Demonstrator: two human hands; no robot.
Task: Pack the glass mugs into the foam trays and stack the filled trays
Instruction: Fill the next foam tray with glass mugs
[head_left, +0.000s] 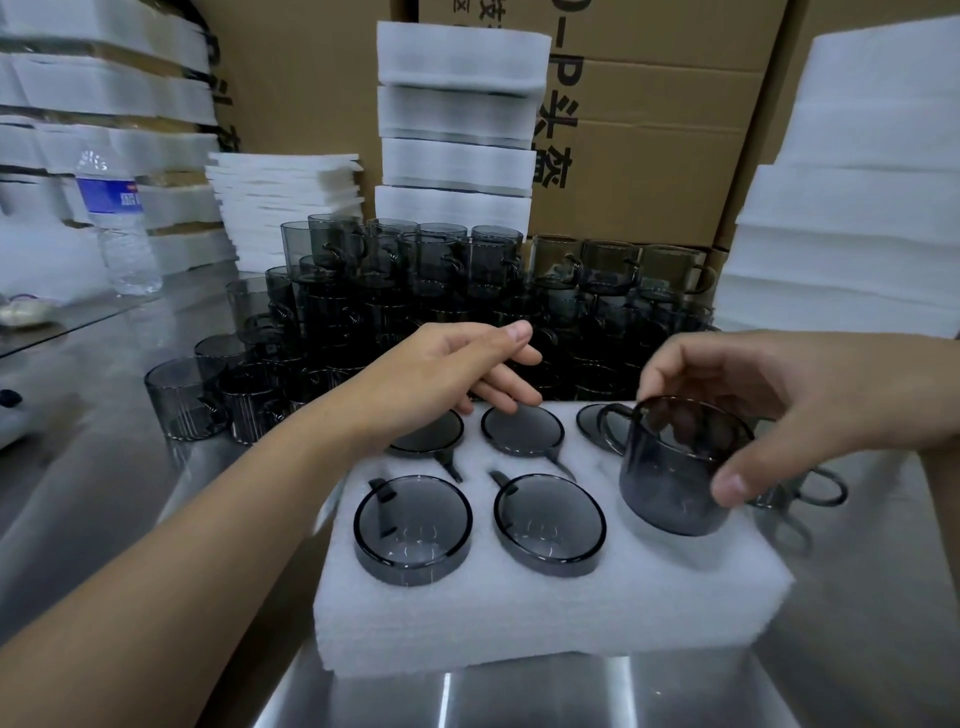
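Note:
A white foam tray (545, 618) lies in front of me on the steel table, with several smoked-glass mugs sunk into its holes. My right hand (769, 405) grips one more smoked-glass mug (675, 483) by its rim, standing over the tray's front right hole. My left hand (467, 369) reaches over the back row with relaxed fingers that touch the back middle mug (522, 430). It holds nothing. A big pile of loose mugs (415, 291) is stacked behind the tray. One loose mug (800, 488) lies right of the tray, partly hidden by my right hand.
A stack of filled foam trays (457, 119) rises behind the mugs, with thin foam sheets (285, 202) to its left and more foam (857, 197) at the right. A water bottle (117, 223) stands at the left. Cardboard boxes (649, 156) line the back.

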